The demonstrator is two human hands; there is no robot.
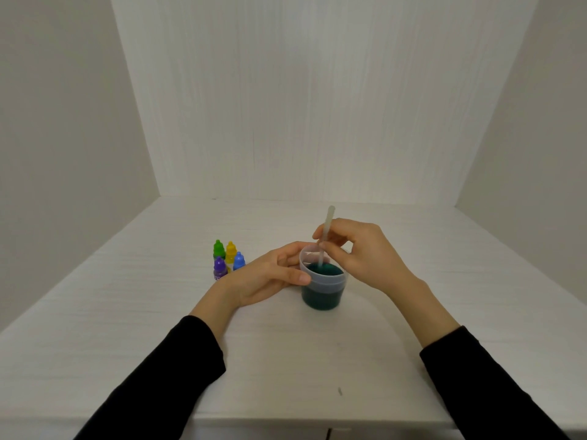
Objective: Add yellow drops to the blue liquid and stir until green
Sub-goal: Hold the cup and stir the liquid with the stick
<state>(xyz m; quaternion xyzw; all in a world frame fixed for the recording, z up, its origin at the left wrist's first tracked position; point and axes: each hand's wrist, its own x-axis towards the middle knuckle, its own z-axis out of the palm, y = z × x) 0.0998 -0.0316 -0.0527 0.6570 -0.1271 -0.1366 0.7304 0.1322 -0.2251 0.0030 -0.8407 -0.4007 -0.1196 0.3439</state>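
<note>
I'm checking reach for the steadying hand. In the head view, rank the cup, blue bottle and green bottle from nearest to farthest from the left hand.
1. Cup: held by the left hand, on its right.
2. Blue bottle: just beyond the hand.
3. Green bottle: farther back-left.

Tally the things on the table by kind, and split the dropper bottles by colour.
Dropper bottles: 4 (green, yellow, blue, purple)
Clear cup of dark green liquid: 1, held by the left hand
Stirring stick: 1, pinched by the right hand
Total: 6
</note>
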